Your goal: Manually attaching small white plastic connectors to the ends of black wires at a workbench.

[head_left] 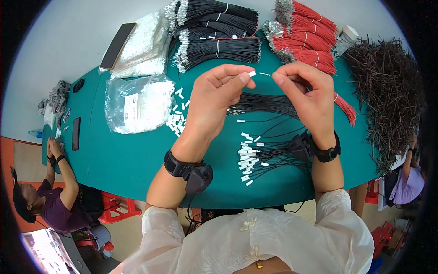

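White plastic connector housing (252,73), small and oblong; pinched between thumb and forefinger of left hand (218,98), long axis roughly level, open end pointed toward 3 o'clock. Held above the middle of green table mat (127,155), at about 12 o'clock from the wearer's chest.

Metal wire terminal (264,74), thin and short; gripped at fingertips of right hand (306,93), long axis in line with the housing, tip pointed toward 9 o'clock, just beside the housing mouth, not touching as far as could be told. Black wire behind the terminal hidden inside the fingers.

Both hands closed in fine pinch grips, remaining fingers curled; black wrist bands on both forearms.

Finished black leads with white housings (248,160); fanned at 6 o'clock below the hands, white ends toward 9 o'clock.
Loose black wires (267,104); under the hands, lengthwise left to right.
Scattered white housings (177,121); at 9 o'clock of left hand.
Clear bag of white housings (137,104); farther toward 9 o'clock.
Bundled black wires (219,36); at 12 o'clock.
Bundled red wires (305,39); at 1 o'clock.
Dark tangled wire heap (388,86); at 3 o'clock.
Phone (118,44); at 10 o'clock, atop a second bag.
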`<control>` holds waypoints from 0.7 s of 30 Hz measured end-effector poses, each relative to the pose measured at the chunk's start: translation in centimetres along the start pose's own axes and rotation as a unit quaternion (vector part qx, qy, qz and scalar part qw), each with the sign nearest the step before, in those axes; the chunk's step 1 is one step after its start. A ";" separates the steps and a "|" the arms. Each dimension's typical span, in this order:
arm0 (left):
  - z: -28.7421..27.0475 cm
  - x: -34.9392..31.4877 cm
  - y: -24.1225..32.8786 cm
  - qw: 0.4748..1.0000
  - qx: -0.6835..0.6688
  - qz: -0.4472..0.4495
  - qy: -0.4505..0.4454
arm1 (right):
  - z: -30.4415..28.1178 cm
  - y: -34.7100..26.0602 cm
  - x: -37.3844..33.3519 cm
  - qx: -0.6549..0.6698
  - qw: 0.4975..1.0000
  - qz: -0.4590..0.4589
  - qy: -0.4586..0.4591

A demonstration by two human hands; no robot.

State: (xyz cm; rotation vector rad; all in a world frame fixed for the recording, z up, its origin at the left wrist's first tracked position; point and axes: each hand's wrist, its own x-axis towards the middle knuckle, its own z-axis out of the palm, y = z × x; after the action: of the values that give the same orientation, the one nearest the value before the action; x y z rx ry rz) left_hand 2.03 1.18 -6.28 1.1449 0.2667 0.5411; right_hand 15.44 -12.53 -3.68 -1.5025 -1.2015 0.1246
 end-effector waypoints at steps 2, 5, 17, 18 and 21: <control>0.2 -0.1 0.1 1.000 0.025 0.014 0.010 | 0.0 -0.1 -0.1 0.000 1.000 -0.002 -0.003; 0.3 -0.1 0.2 0.999 0.033 0.019 0.011 | -0.1 -0.4 0.0 -0.003 1.000 0.002 -0.003; 0.1 -0.3 0.5 0.997 0.079 0.021 0.005 | -0.1 -0.6 -0.1 -0.044 0.999 -0.002 -0.006; 0.1 -0.3 0.6 0.996 0.087 0.015 0.005 | -0.1 -0.5 -0.1 -0.049 0.999 -0.009 -0.010; 0.2 -0.2 0.5 0.990 0.134 0.052 0.003 | -0.2 -0.6 -0.2 -0.061 0.998 -0.021 -0.013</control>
State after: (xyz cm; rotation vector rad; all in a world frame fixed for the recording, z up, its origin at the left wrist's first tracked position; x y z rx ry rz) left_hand 1.79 1.06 -5.74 1.4236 0.2917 0.6123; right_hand 15.09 -12.91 -3.23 -1.5850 -1.2810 0.0424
